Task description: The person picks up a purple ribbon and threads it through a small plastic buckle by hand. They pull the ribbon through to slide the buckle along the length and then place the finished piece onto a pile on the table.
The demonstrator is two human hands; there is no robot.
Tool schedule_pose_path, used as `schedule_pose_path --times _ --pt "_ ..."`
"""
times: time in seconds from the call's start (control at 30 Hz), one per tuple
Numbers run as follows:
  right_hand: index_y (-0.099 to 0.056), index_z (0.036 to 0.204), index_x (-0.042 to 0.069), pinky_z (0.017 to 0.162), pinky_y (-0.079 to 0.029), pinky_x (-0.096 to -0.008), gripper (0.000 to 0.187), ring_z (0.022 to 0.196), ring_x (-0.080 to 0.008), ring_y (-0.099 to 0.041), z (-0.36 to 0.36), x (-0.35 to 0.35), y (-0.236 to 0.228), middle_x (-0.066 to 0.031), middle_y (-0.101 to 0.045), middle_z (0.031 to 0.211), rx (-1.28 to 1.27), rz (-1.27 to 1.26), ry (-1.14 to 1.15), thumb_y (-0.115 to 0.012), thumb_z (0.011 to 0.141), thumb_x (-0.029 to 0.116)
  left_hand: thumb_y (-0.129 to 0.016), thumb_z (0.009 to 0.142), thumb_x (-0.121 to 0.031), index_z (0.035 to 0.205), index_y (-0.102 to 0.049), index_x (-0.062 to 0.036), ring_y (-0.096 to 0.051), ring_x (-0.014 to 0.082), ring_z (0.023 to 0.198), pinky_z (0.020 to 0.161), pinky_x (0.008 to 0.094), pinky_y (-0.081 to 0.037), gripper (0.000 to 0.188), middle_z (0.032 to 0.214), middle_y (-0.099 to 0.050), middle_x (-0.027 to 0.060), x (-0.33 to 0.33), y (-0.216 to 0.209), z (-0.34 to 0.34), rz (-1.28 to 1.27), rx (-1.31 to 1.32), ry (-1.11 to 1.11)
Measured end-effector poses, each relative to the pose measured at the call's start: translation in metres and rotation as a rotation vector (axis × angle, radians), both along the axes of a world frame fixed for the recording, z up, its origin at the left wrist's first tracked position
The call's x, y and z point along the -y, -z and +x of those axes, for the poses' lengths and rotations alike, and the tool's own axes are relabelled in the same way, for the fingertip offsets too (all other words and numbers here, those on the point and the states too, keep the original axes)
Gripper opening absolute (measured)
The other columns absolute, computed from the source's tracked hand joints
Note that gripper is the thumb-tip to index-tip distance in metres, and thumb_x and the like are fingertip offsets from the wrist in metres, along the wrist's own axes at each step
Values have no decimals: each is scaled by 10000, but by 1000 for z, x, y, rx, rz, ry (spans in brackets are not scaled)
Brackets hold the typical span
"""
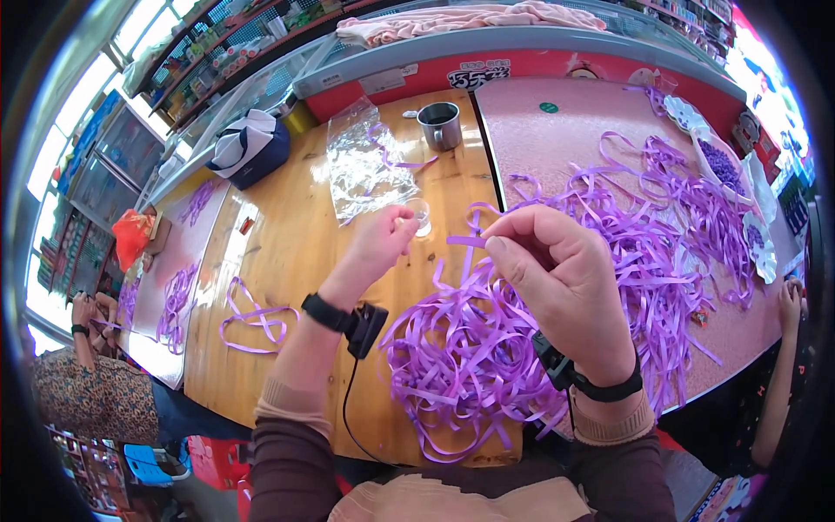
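My right hand [561,274] pinches the end of a purple ribbon [464,242] between thumb and forefinger, with a short tip sticking out to the left. To its left, my left hand [380,242] is closed, its fingertips pressed together; whatever they hold is too small to make out. Just beyond those fingers sits a small clear round dish [422,219] on the wooden table. Below and around my right hand spreads a large tangled heap of purple ribbons [474,357], reaching onto the pink tabletop. Both wrists wear black straps with small devices.
A crinkled clear plastic bag [370,165] and a metal mug [439,127] stand farther back. One loose ribbon loop [257,322] lies left on the wooden table [287,226]. A white tray of purple pieces [720,167] is at far right. Other people sit at both sides.
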State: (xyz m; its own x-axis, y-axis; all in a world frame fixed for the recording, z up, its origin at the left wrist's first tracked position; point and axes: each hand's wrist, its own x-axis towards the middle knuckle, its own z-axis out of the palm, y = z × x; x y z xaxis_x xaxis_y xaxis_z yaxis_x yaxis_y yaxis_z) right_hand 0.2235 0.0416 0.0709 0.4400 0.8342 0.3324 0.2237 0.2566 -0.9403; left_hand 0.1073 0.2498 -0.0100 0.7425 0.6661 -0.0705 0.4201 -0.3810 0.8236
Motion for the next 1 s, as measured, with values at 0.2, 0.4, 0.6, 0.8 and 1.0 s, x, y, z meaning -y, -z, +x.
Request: schedule_pose_path --times 0.2,0.4,0.6,0.8,1.0 --pt "-553 849 -22 540 -384 -159 57 613 -24 -482 -7 -1 3 15 -532 687 84 -36 -7 -528 815 17 -432 891 -310 906 -567 0 -459 50 513 460 163 -343 338 680 -547 18 72 -59 -31 -343 450 53" --pt "-564 846 -26 540 -388 -164 57 622 -38 -500 -21 -1 0 -3 -545 694 152 -46 -38 -544 800 2 -414 897 -331 841 -567 0 -440 44 512 463 160 -332 369 651 -518 6 96 -68 -38 -317 551 108" --pt "-571 844 -26 562 -405 -167 65 647 -45 -520 -26 -5 5 -18 -552 711 264 9 -23 -562 781 -17 -494 876 -223 821 -557 -2 -455 27 553 485 161 -363 237 657 -507 -19 97 -73 -46 -466 542 131" --pt "-584 872 -17 558 -407 -170 120 650 -53 -525 -32 -7 2 -20 -549 696 151 16 -10 -586 753 -31 -505 877 -192 842 -548 0 -482 22 610 530 167 -405 200 697 -515 -21 98 -73 -47 -490 557 166" --pt "-626 832 15 478 -344 -203 182 552 -78 -470 -30 -6 1 -21 -524 643 367 101 -17 -643 663 -52 -499 879 -184 814 -548 0 -473 26 590 515 171 -389 201 677 -505 -20 101 -73 -52 -427 578 182"
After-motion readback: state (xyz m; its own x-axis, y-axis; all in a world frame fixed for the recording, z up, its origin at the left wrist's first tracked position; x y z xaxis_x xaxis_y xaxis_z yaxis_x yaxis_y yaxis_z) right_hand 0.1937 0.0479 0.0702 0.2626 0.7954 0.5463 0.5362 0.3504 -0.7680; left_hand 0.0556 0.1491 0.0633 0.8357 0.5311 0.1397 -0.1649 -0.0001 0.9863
